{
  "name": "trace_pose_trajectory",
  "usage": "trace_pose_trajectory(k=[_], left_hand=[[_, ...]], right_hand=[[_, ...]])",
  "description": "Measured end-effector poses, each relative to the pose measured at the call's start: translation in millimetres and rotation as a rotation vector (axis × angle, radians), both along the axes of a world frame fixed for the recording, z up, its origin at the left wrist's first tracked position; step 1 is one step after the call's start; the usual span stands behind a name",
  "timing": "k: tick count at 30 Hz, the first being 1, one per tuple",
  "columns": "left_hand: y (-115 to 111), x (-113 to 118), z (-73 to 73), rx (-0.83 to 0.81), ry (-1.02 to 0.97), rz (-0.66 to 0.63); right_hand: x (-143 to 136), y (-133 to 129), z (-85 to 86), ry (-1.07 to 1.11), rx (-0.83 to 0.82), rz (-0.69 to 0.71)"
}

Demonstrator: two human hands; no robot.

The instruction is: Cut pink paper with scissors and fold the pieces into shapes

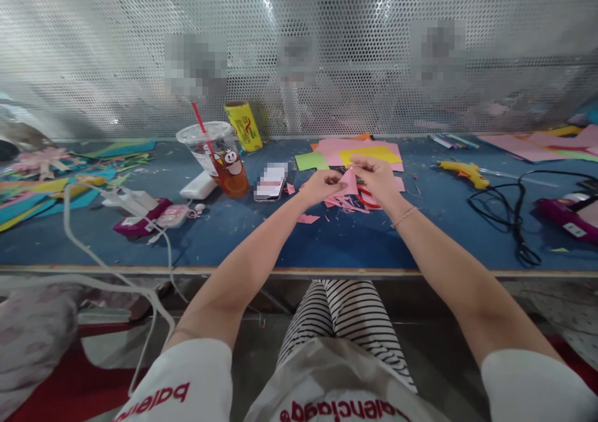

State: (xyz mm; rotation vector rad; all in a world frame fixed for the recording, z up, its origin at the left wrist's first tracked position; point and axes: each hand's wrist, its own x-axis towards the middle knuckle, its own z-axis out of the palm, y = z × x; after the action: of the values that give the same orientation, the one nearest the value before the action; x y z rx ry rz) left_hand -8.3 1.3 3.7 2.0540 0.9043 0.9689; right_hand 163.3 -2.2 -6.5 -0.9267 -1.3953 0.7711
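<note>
Head view: both hands, left and right, pinch pink paper between them, scraps at six o'clock.

A blue-topped bench is backed by a perforated metal screen, on which bright light is reflected.

Pink paper piece, blue table, yellow glue gun, black-and-white striped trousers.

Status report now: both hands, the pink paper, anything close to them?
Left hand and right hand both pinch pink paper piece. Red scissors and pink scraps lie beneath.
</note>
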Motion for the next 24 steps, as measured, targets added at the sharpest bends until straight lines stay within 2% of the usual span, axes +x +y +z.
trace_pose_trajectory(k=[6, 11, 13, 16, 18, 20, 24], left_hand=[[5, -3, -2.9, 0.186, 0.049, 0.165], [9, -4, -4.7, 0.254, -0.044, 0.192], [10, -4, -3.8, 0.285, -0.117, 0.175], [11, -4, -1.9, 0.32, -0.18, 0.146], [10, -4, -0.8, 0.316, -0.186, 0.151], [7, -3, 0.3, 0.276, -0.201, 0.168], [4, -2, 2.5, 0.037, -0.398, 0.181]], right_hand=[[0, -4, 8.9, -0.041, 0.006, -0.051], [5, 3, 3.9, -0.156, -0.093, -0.046], [5, 4, -0.4, -0.107, -0.218, 0.068], [1, -1, -1.1, 0.071, -0.402, 0.33], [0, -5, 2.4, 0.158, -0.396, 0.377], [-1, -7, 6.1, 0.188, -0.355, 0.333], [0, -2, 6.1, 0.119, -0.25, 0.217]])
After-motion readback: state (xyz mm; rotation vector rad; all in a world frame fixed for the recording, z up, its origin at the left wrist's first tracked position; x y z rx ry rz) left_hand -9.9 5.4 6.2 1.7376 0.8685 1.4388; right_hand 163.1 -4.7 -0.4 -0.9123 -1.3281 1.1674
